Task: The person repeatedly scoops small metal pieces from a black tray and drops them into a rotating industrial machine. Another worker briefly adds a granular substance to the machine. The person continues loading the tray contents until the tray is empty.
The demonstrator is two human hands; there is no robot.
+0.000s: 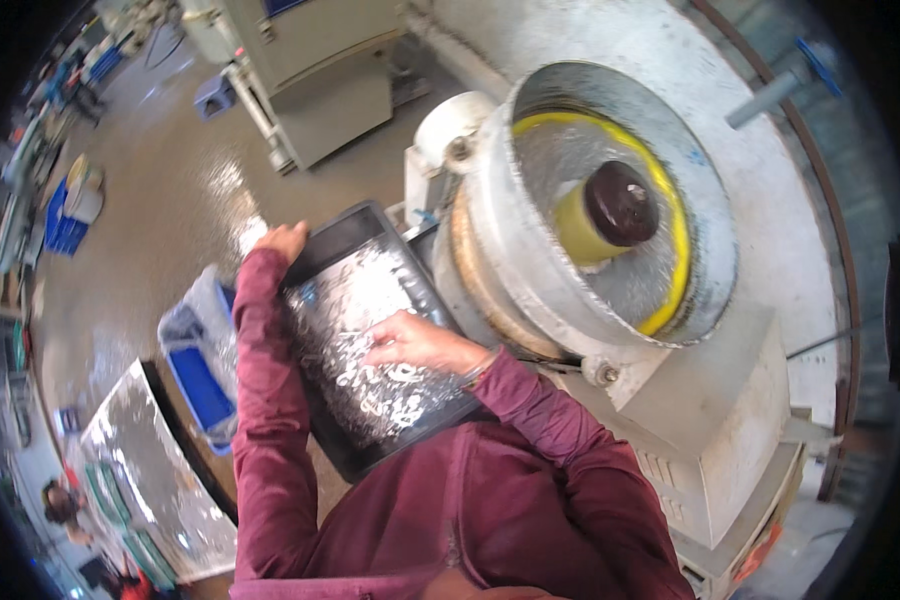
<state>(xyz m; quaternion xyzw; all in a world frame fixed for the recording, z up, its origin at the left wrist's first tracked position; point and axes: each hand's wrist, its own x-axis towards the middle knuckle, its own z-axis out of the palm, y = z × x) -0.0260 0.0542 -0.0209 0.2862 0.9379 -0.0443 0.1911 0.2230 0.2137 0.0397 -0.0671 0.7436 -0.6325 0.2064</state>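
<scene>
A black rectangular tray (362, 222) lies tilted in front of my body, its far end beside a large machine bowl. Many small shiny metal pieces (355, 375), some ring-like, cover its bottom. My left hand (285, 241) is closed around the tray's far left corner. Over the pieces reaches my right hand (410, 341), its slightly bent fingers apart and the tips among them. I cannot make out any piece held in it.
To the right stands a round metal machine bowl (530, 200) with a yellow inner ring and a dark-capped centre post (620, 205). A blue crate (200, 385) partly covered in plastic stands left. A grey cabinet (330, 110) is ahead, and people are at the far left.
</scene>
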